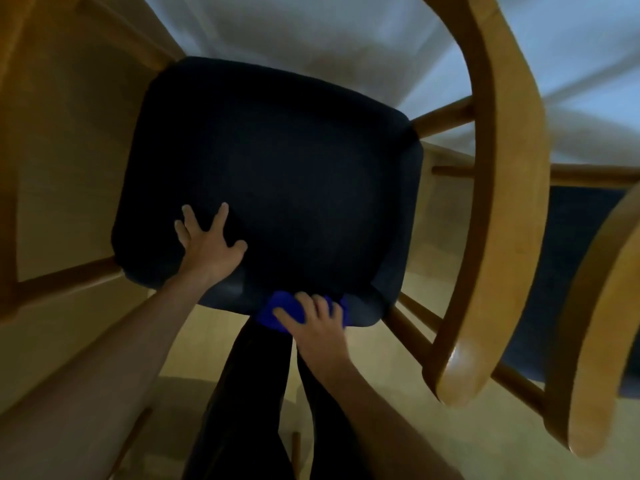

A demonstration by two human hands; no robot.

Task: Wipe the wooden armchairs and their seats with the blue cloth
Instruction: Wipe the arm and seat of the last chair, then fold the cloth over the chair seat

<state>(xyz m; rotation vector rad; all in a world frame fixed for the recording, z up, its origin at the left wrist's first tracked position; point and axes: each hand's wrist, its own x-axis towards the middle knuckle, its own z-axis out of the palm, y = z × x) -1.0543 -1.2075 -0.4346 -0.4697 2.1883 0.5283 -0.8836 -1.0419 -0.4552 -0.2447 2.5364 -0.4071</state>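
The person stands over a wooden armchair (498, 188) and looks straight down on its dark seat (270, 181). The left hand (207, 240) lies flat on the cushion with fingers spread wide, holding nothing and apparently steadying the seat near its front left corner. The right hand (317, 323) presses the blue cloth (273, 311) against the front edge of the seat, fingers curled over the bunched fabric so that only folds of it show to the left of and beyond the knuckles. The step in hand seems to be wiping that front rim, with the broad top of the cushion lying beyond both hands. To do it well, the person would likely keep the cloth flattened under the palm rather than balled up, so more fabric meets the surface, and draw it along the rim towards the corner nearest the curved armrest (485, 306), which rises to the right of the right hand. The left hand should probably keep its weight on the cushion so the chair does not shift. A second armchair (595, 327) stands further right, its seat partly visible.
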